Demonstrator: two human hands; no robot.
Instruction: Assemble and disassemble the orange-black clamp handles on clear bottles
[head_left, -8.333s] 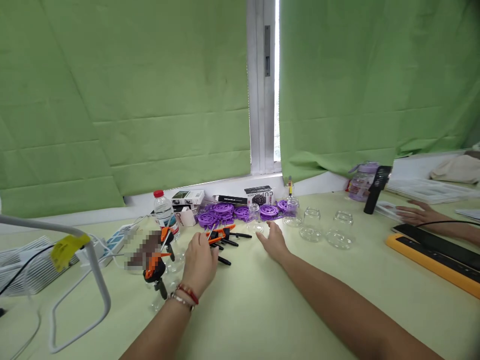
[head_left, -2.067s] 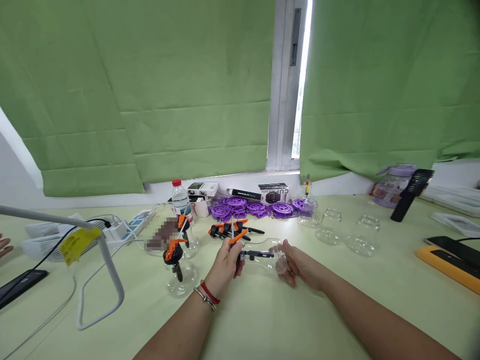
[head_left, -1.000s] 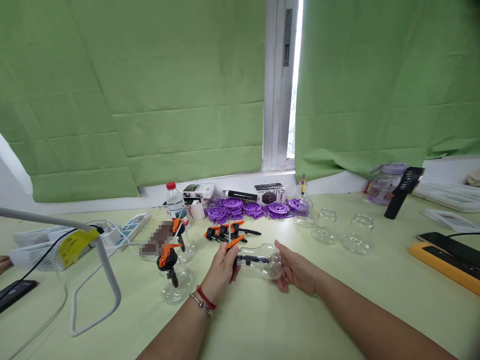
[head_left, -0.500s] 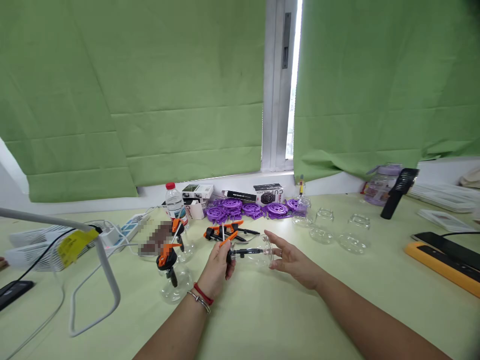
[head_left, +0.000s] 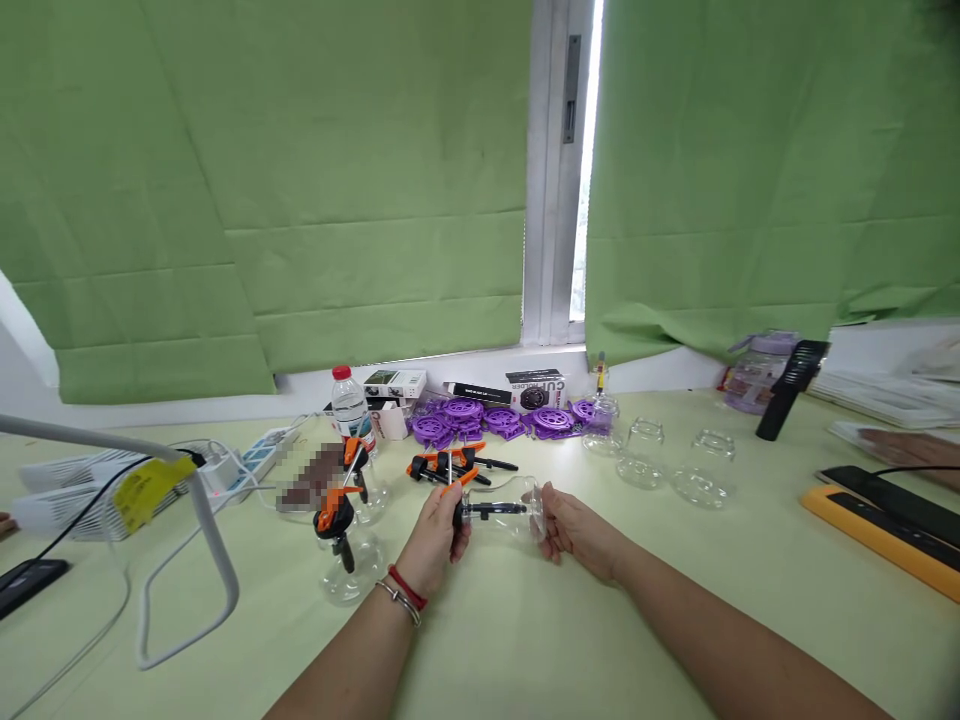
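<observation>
The clear, waisted glass bottle (head_left: 504, 512) lies sideways above the pale green table (head_left: 525, 640), its long axis running left to right, the orange-and-black pump head (head_left: 459, 498) at its left end. The left hand (head_left: 436, 528) pinches the pump head; the right hand (head_left: 574, 528), fingers curled, grips the rounded base, both forearms angling inward.

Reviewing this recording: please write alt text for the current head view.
Two bare hands, left and right, hold a clear jar on its side over a pale table, its orange-and-black top at the left hand. Around it are two topped jars, three open jars, spare tops and purple parts.
</observation>
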